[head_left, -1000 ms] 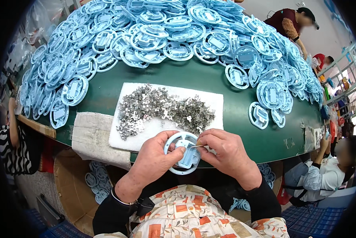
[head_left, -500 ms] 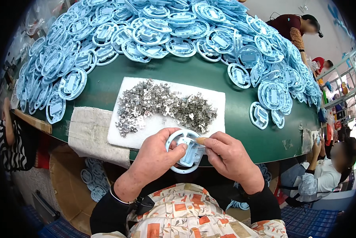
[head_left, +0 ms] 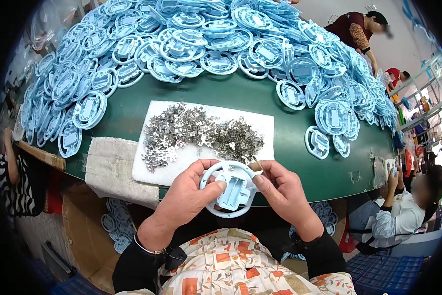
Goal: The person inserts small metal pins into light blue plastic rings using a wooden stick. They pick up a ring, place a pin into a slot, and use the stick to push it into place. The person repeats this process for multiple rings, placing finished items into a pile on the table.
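Observation:
My left hand (head_left: 189, 194) is closed on the left side of a light-blue plastic ring-shaped part (head_left: 234, 205), its thumb lying on the inner face. A rectangular recess with a few slots sits in the part's middle. At the part's right edge is my right hand (head_left: 285, 194), fingers curled, the thumb by the rim. A thin, slender tool (head_left: 258, 163) sticks up from between those fingers; its kind cannot be made out. Just beyond both hands, small shiny metal clips (head_left: 181, 130) lie heaped on a white foam board (head_left: 267, 129).
A large pile of similar blue parts (head_left: 221, 61) covers the far side of the green table (head_left: 289, 169). A worn pale cloth-like pad (head_left: 110, 164) hangs over the near edge. Cardboard boxes (head_left: 85, 221) with more parts stand below. Other people sit or stand around.
My right hand's fingertips have drawn back from the part's inside to its right rim, and the tool now points up. My left hand still holds the part, slightly turned.

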{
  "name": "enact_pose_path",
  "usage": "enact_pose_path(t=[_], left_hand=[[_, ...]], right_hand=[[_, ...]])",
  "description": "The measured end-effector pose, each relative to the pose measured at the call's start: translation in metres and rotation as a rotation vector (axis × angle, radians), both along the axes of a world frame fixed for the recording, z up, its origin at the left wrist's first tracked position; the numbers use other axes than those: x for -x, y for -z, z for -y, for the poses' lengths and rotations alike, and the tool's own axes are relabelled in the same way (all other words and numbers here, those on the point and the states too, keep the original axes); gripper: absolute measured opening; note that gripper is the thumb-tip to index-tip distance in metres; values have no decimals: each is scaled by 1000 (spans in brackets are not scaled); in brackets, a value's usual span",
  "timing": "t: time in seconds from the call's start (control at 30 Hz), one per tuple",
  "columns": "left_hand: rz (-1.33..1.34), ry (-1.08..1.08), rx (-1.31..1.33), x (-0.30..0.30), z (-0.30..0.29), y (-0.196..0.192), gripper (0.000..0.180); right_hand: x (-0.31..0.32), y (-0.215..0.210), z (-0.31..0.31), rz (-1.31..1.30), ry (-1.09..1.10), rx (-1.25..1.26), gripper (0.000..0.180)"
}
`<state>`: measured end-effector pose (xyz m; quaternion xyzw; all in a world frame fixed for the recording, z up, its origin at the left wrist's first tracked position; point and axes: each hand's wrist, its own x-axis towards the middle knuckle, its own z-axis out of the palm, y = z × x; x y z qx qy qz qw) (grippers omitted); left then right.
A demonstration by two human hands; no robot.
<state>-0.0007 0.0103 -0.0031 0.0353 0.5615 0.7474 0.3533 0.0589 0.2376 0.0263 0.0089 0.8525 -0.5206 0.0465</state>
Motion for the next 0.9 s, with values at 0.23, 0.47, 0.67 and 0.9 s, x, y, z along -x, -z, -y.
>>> enact_pose_path(t=[0.23,0.47,0.67,0.9], left_hand=[[-224,113,79,-5,-3,-6,42],[-901,244,463,-3,-8,-26,39],[-526,98,103,-6,-4,1,39],[207,35,-523,-13,6,11,58]], right_hand=[[-7,14,2,194,3,422,23],[-11,8,-1,189,-48,221,23],[-16,0,14,53,16,488,30],[-12,2,45,-229,-60,284,41]])
